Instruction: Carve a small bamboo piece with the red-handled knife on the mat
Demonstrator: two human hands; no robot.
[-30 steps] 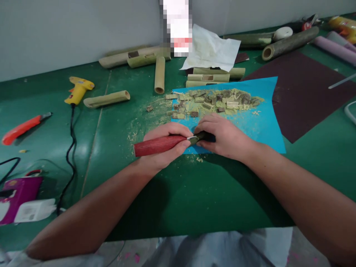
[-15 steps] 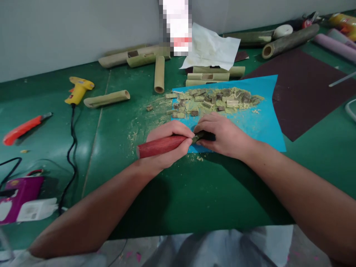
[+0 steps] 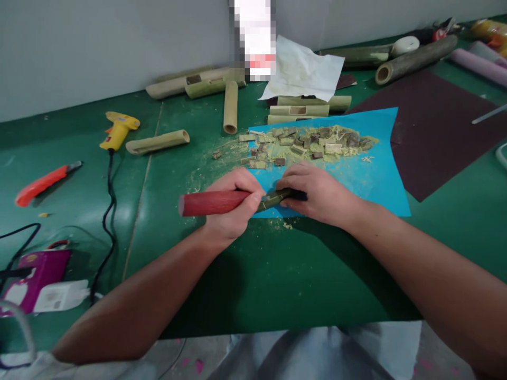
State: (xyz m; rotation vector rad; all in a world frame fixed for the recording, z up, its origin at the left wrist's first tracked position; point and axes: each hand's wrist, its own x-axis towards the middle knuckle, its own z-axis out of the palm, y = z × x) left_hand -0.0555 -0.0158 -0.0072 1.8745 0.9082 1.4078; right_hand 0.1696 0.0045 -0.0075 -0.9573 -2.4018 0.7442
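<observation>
1) Grasping red handle [image 3: 214, 203] in L hand [image 3: 236, 220], fingers curled round it, thumb + index pinched nr its R end, butt poking out L past the knuckles; business end mostly hidden by those fingertips, so exact contact unreadable
2) Clasping dark green bamboo pc [image 3: 273, 199] in R hand [image 3: 319, 189], fingers bent over its R end, thumb on the near side
3) Lying btwn the two sets of fingertips: L end right by L thumb, R end tucked under R fingers; long axis slanting away toward R, at a slight angle to handle; R hand nearer, actually gripping, L tips close at the other end
4) Held over blue sheet [image 3: 390, 184]; can't say if touching it below the fingers
5) Just beyond fingers, chips + shavings [image 3: 333, 149]; further off, slotted bamboo lengths [image 3: 279, 110]
6) Well L of L fingers, yellow glue gun [image 3: 116, 132] + orange-handled knife [image 3: 43, 184]; out past R fingers, dark brown sheet [image 3: 428, 142]
</observation>
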